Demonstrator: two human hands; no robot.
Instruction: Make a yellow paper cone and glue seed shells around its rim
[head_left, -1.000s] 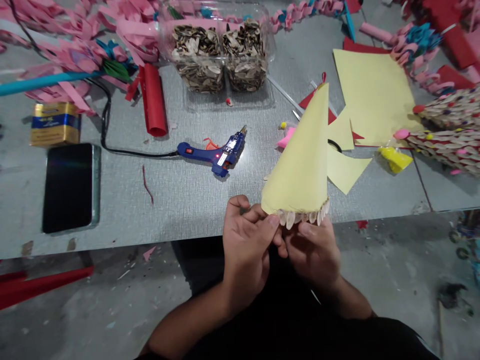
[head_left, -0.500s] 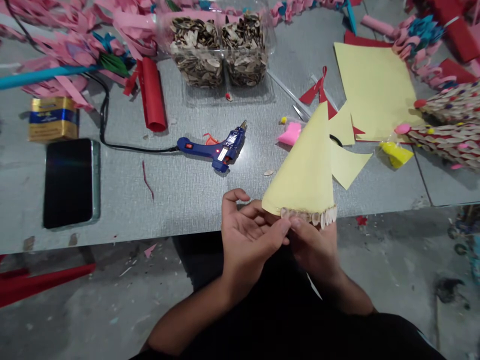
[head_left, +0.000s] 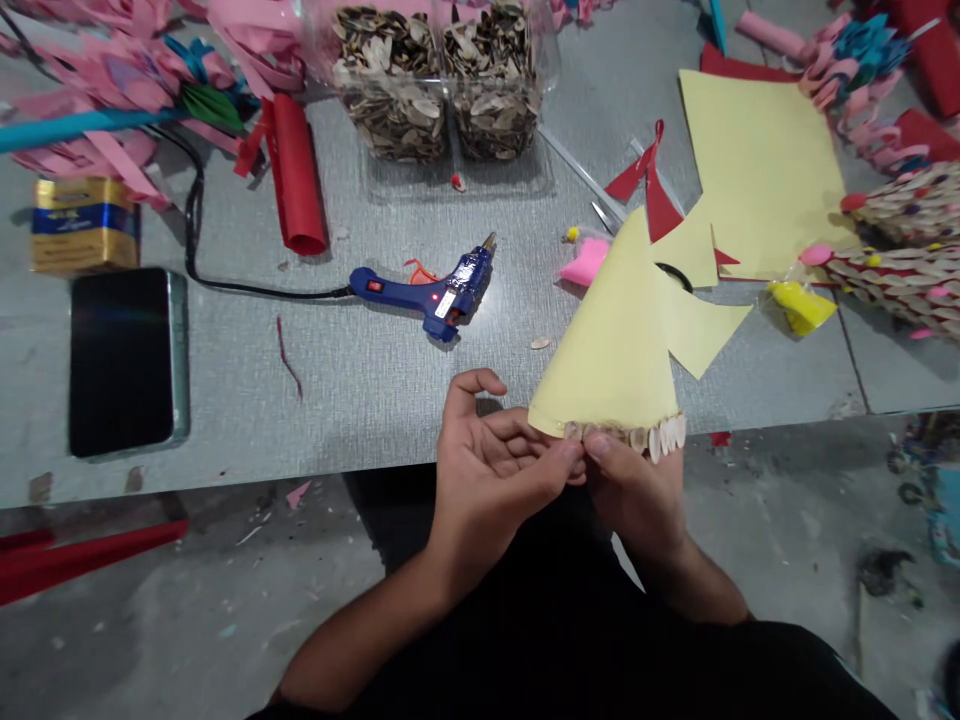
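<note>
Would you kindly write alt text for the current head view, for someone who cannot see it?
A person's right hand holds a yellow paper cone by its base, partly edged with pale seed husks that the left hand touches. On the grey table lie a blue glue gun, a clear container of husks and a phone.

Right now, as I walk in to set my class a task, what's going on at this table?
A person's right hand holds a pale yellow paper cone by its lower edge, and the left hand has its thumb close beside the right thumb there. Seed husks line part of that edge. A blue glue gun, its small light lit, lies on the table.
</note>
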